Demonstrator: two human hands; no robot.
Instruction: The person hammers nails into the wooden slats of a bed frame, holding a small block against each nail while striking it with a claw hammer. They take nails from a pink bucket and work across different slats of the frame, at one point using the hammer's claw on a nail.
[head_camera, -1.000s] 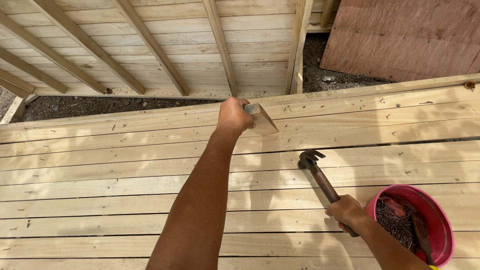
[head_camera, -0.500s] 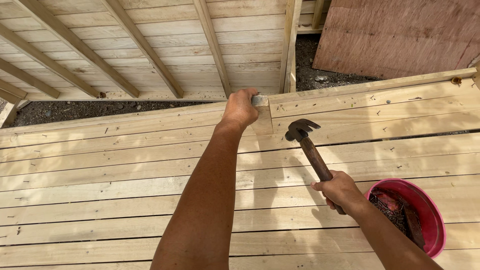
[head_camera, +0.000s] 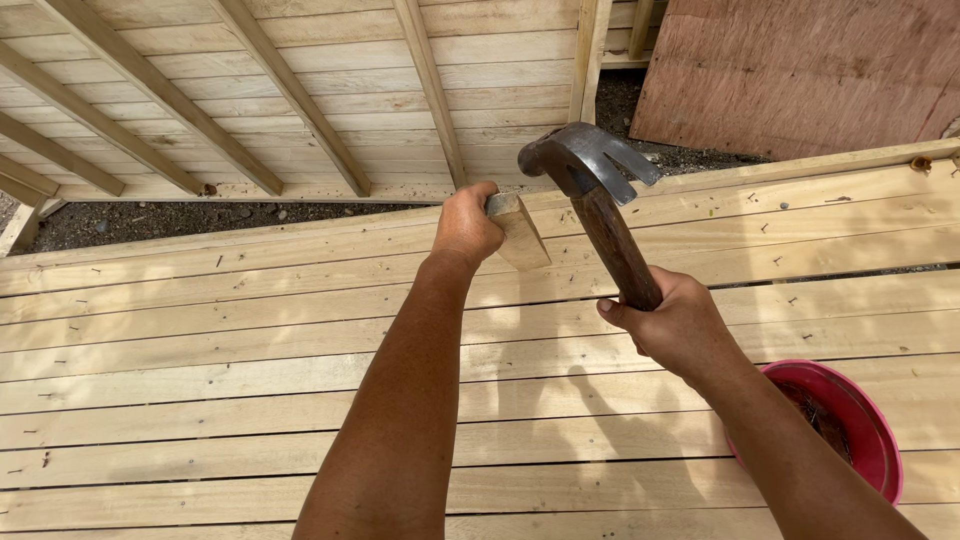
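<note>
left hand (head_camera: 468, 226) closed on wood block (head_camera: 520, 230), frame centre | right hand (head_camera: 672, 325) gripped hammer (head_camera: 600, 200) raised | pink bucket (head_camera: 850, 425) lower right

Pale planks (head_camera: 200, 340), dark-headed hammer (head_camera: 585, 160) (brown handle), pink bucket (head_camera: 870, 420), reddish board (head_camera: 800, 70).

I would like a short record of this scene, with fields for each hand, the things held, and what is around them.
Left hand: left hand grips a small wooden block against the planks
Right hand: right hand holds a claw hammer by its wooden handle, head raised
Surface: pale wooden planks with small nails showing
Nearby: pink bucket at lower right, beside the right forearm
Background: wooden framed panel, reddish board
</note>
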